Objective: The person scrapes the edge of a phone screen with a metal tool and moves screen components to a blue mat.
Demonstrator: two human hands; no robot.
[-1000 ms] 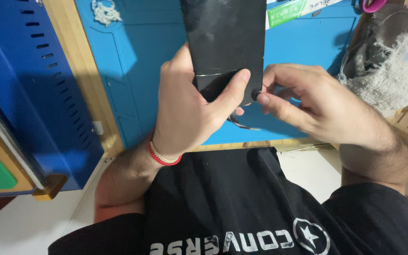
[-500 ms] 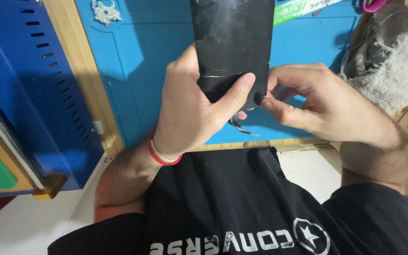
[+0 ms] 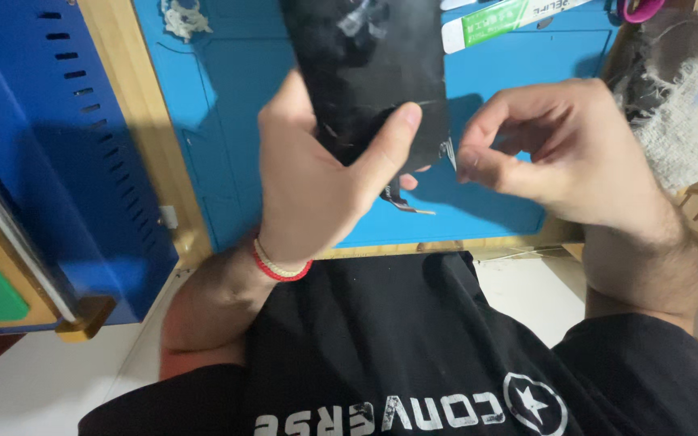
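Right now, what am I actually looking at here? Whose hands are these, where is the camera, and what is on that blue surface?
There is no machine here: a person works with two bare hands, and the single camera sits on their head, looking down past their black shirt.

The left hand, with a red cord bracelet at the wrist, grips a flat black panel, thumb pressed across its front. The right hand pinches something small at the panel's lower edge; it is too small to tell what. A thin strip hangs below the panel.

Underneath lies a blue work mat on a wooden bench. At the far edge are a green and white packet and a scrap of white fluff. A frayed cloth lies to the right.
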